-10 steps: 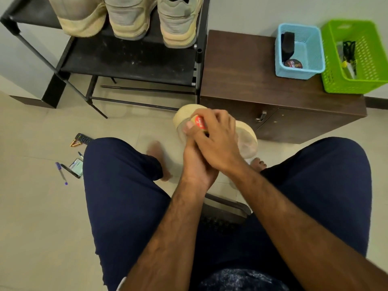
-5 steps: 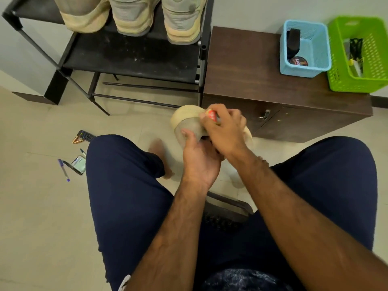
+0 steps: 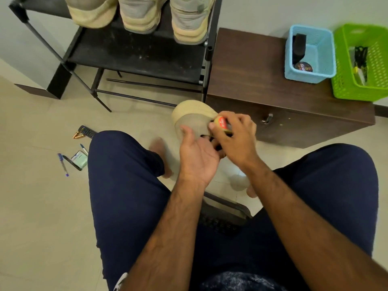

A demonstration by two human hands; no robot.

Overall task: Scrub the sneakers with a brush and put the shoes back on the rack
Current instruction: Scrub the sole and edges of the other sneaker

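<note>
A beige sneaker [image 3: 194, 117] is held up between my knees, its toe pointing away from me. My left hand [image 3: 196, 156] grips it from underneath, thumb on the upper. My right hand [image 3: 235, 137] holds a small brush [image 3: 222, 123] with a red label and presses it against the shoe's right side. Three more beige sneakers [image 3: 144, 13] stand on the top shelf of the black shoe rack [image 3: 136, 57] ahead.
A brown cabinet [image 3: 262, 80] stands right of the rack, carrying a blue basket [image 3: 321, 59] with a polish tin and a green basket [image 3: 378, 66]. Pens [image 3: 63, 163], a remote and small items lie on the floor at left.
My right hand with the brush has slid from the shoe's middle to its right side. The left hand has turned, showing more of the toe.
</note>
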